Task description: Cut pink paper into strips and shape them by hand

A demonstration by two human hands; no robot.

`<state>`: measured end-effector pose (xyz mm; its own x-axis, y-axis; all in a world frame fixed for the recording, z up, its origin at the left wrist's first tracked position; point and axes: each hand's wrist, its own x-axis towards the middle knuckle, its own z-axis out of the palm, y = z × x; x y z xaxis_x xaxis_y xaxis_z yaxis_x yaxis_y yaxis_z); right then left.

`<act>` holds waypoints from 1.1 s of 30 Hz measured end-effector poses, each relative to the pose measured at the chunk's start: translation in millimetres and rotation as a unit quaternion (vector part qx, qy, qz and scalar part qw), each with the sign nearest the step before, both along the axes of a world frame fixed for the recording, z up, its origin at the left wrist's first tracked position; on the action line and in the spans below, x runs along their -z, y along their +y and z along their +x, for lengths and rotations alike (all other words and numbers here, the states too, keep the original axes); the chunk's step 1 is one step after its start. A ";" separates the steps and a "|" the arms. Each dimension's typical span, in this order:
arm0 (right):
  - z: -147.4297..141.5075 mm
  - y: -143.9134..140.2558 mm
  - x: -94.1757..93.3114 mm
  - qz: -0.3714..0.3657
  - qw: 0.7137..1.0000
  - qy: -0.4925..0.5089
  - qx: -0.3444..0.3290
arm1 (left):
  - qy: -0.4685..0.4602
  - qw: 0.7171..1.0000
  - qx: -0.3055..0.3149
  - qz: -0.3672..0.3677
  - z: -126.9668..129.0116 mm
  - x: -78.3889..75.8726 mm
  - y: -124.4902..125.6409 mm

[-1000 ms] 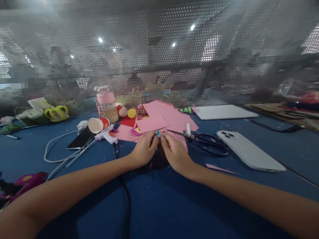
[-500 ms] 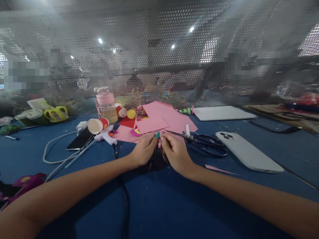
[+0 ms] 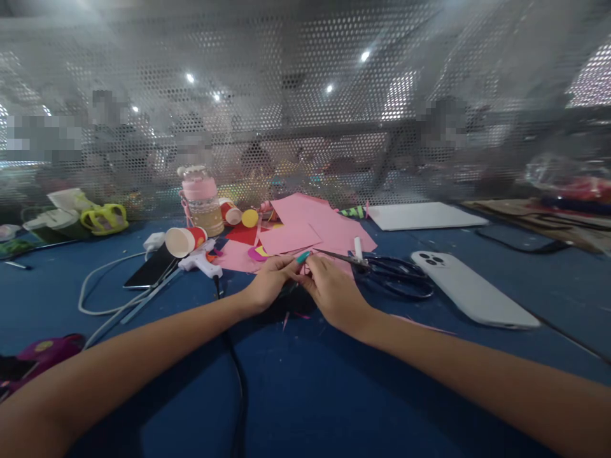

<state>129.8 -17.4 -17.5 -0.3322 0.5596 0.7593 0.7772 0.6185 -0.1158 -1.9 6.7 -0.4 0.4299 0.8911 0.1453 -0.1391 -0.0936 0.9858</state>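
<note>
My left hand (image 3: 270,285) and my right hand (image 3: 333,291) meet over the blue table (image 3: 305,381), fingertips pinched together on a small pink paper piece (image 3: 303,270) that is mostly hidden between them. A dark object lies under my hands; what it is I cannot tell. Just beyond my fingers lie pink paper sheets (image 3: 315,226). Black scissors (image 3: 391,273) rest right of my right hand.
A white phone (image 3: 470,289) lies face down at the right. At the left are a glue gun (image 3: 200,261), a tipped paper cup (image 3: 184,240), a dark phone (image 3: 150,270) with white cable, and a pink-lidded bottle (image 3: 203,200). A perforated screen (image 3: 305,114) stands behind; a black cord (image 3: 238,375) runs toward me.
My hands have shifted slightly and dropped lower; my left index finger now stretches out over my right fingertips. Small pink scraps show on the table beneath.
</note>
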 end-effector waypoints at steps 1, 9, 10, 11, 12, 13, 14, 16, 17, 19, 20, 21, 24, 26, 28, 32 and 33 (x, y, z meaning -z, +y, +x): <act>0.7 0.4 -0.1 0.017 1.000 -0.007 -0.001 | 0.003 1.000 0.003 -0.001 -0.2 0.1 0.0; 5.5 8.1 0.7 0.027 0.999 0.003 -0.039 | 0.023 1.000 0.006 -0.008 -1.3 2.0 1.0; 5.7 8.9 1.0 0.019 0.999 0.009 -0.050 | 0.022 1.000 0.005 -0.007 -1.2 2.4 1.4; 5.9 9.5 1.0 0.013 0.998 0.011 -0.059 | 0.021 1.000 0.005 -0.007 -1.1 2.7 1.6; 6.3 9.9 0.8 0.009 0.998 0.009 -0.066 | 0.021 1.000 0.005 -0.007 -0.9 2.9 1.8; 6.8 10.1 0.4 0.006 0.998 0.006 -0.070 | 0.022 1.000 0.006 -0.008 -0.8 2.8 1.8; 7.5 10.3 -0.2 0.004 0.997 -0.001 -0.072 | 0.023 1.000 0.005 -0.011 -0.7 2.6 1.7; 9.3 10.7 -1.5 -0.003 0.997 -0.022 -0.072 | 0.026 1.000 0.002 -0.017 -0.4 1.6 1.1; 10.2 10.9 -2.2 -0.006 0.997 -0.033 -0.072 | 0.027 0.999 0.001 -0.019 -0.2 1.1 0.8; 11.8 11.4 -3.3 -0.017 0.997 -0.045 -0.068 | 0.027 0.999 -0.002 -0.019 0.1 0.2 0.1; 12.3 11.6 -3.8 -0.025 0.996 -0.044 -0.068 | 0.027 0.999 -0.003 -0.020 0.2 -0.1 -0.2; 12.7 11.7 -4.2 -0.032 0.996 -0.039 -0.069 | 0.026 0.999 -0.005 -0.020 0.4 -0.3 -0.4; 13.0 11.7 -4.8 -0.049 0.996 -0.018 -0.077 | 0.027 0.999 -0.007 -0.017 1.2 -1.1 -0.7; 12.8 11.4 -5.0 -0.056 0.995 -0.011 -0.079 | 0.027 1.000 -0.007 -0.007 1.7 -1.8 -0.7; 12.4 11.0 -5.2 -0.059 0.995 -0.007 -0.077 | 0.025 1.000 -0.008 0.004 1.7 -2.2 -0.4; 12.4 10.5 -4.9 -0.057 0.996 -0.003 -0.070 | 0.025 0.999 -0.011 0.015 0.6 -0.4 1.2; 12.6 10.6 -4.5 -0.057 0.996 -0.003 -0.067 | 0.027 0.999 -0.013 0.017 0.2 0.5 1.7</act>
